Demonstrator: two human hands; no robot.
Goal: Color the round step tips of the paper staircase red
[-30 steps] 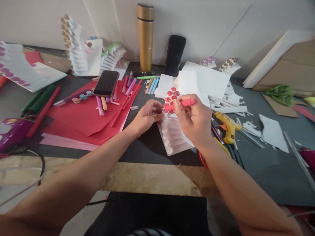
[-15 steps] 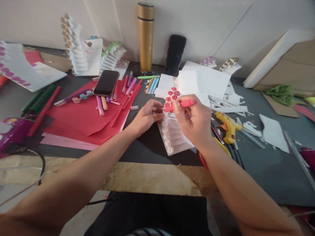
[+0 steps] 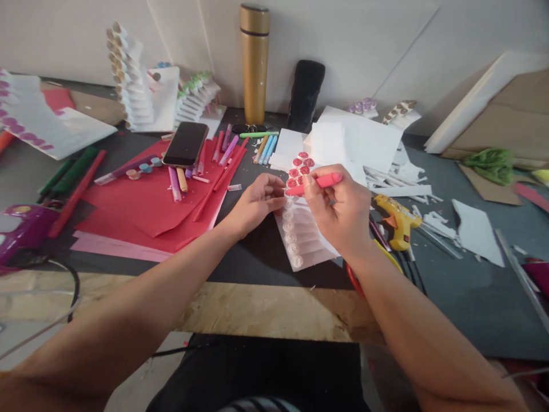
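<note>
My right hand (image 3: 343, 212) is closed round a pinkish-red felt-tip marker (image 3: 326, 180), its tip at the end of a rolled paper tube. The tubes sit in rows on a white paper piece (image 3: 306, 252). At the far end, several rolled tips are coloured red (image 3: 297, 162); those nearer me are white spirals (image 3: 293, 249). My left hand (image 3: 253, 203) has curled fingers, with thumb and fingertips pinching the tubes' left side beside the marker tip. What exactly lies between those fingertips is partly hidden.
Red paper sheets (image 3: 141, 206) with markers and a phone (image 3: 186, 144) lie left. A yellow glue gun (image 3: 398, 222) rests right, near paper scraps (image 3: 478, 232). A gold bottle (image 3: 254, 68) and a black case (image 3: 306, 94) stand behind. A purple tool (image 3: 26, 234) is far left.
The marker and my right hand have shifted very slightly to the right. My left hand stays at the paper tubes.
</note>
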